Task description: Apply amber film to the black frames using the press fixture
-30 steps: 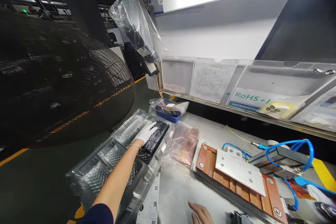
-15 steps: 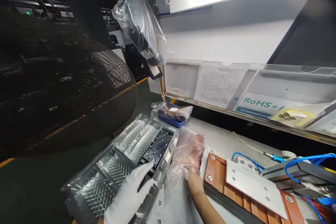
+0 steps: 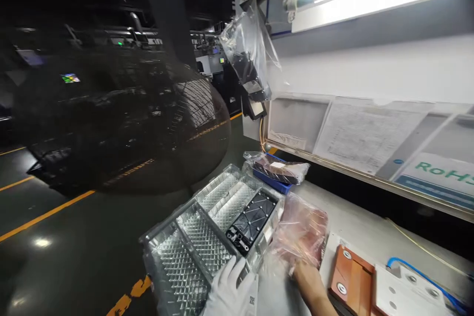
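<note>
In a clear plastic tray with ribbed compartments lies a flat black part, in the right-hand compartment. My left hand, in a white glove, is over the tray's near edge below the black part, fingers spread and holding nothing visible. My right hand, bare, is at the near end of a plastic bag with reddish-brown contents. Its fingertips are hidden in the plastic, so what they pinch cannot be made out.
Behind the tray, a wrapped dark part rests on a blue bin. A brown fixture with a metal plate stands at right. A large mesh fan is at left. Document holders line the back.
The view has swung left, so the bench appears further right. My left hand has drawn back from the black part to the tray's near edge. My right hand stays at the bag.
</note>
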Demonstrator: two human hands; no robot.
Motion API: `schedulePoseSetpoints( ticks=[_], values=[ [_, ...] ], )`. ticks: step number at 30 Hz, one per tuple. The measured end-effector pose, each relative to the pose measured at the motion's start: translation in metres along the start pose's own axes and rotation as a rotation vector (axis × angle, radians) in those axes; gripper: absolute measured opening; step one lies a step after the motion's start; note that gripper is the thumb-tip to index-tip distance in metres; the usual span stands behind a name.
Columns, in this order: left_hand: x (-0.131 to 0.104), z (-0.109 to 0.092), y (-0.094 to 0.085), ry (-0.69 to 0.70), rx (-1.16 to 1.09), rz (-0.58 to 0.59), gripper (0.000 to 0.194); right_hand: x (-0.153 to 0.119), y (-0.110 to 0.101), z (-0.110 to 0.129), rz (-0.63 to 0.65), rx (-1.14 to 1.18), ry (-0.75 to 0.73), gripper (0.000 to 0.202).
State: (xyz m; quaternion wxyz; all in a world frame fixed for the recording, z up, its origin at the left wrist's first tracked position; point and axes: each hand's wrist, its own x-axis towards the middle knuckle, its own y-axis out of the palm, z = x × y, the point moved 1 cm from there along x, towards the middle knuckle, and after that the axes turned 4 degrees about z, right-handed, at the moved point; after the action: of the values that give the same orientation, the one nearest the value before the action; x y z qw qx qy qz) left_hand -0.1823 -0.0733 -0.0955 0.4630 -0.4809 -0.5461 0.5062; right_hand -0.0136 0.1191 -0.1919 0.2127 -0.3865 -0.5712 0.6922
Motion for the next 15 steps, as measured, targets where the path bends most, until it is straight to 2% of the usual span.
schedulePoseSetpoints(
  ticks=[3,7,11,15],
  values=[
    [0.015,0.009,-0.015,-0.065,-0.059,0.199,0.045,-0.001,0.007,-0.005,-0.066,-0.003,-0.018,0.056],
    [0.02,0.007,-0.036,-0.078,-0.214,0.35,0.057,-0.011,0.002,-0.015,-0.152,-0.001,-0.019,0.048],
    [0.021,0.006,-0.038,-0.163,-0.28,0.341,0.072,-0.029,-0.012,-0.016,-0.262,-0.008,-0.079,0.037],
    [0.029,0.008,-0.031,-0.22,-0.281,0.287,0.068,-0.038,-0.029,0.005,-0.348,0.015,-0.179,0.034]
  ],
)
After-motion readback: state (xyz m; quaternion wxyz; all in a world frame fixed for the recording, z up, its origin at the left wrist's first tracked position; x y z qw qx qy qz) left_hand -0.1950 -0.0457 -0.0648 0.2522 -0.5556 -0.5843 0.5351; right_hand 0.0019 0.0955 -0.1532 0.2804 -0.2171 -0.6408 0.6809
